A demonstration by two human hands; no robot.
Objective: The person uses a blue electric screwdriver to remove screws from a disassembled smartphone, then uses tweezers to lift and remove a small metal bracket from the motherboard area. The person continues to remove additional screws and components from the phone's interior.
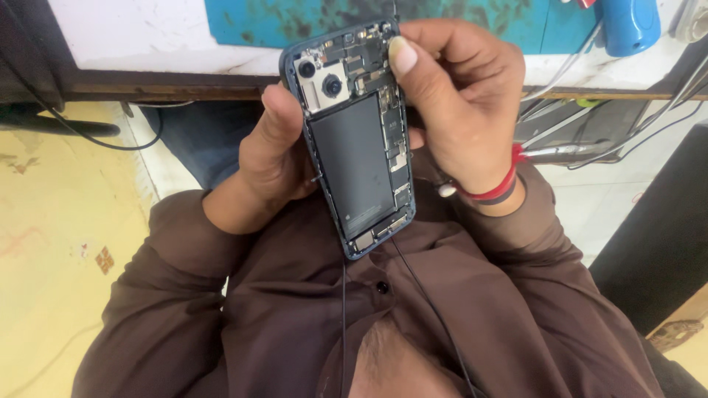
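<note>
**Opened phone held in both hands**

The left hand [269, 158] cradles the opened phone [354, 140] by its frame edge, above the lap; the right hand [453, 103] pinches its top corner. Light, stiff, probably fragile inside: hold the rim only

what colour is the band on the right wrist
Red, with a darker band beside it; shows best in the head view.

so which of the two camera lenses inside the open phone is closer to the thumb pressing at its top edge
The lower, larger lens, toward the phone's middle, is closer to the right hand's thumb. The other lens sits in the outer corner, beside the left hand.
</note>
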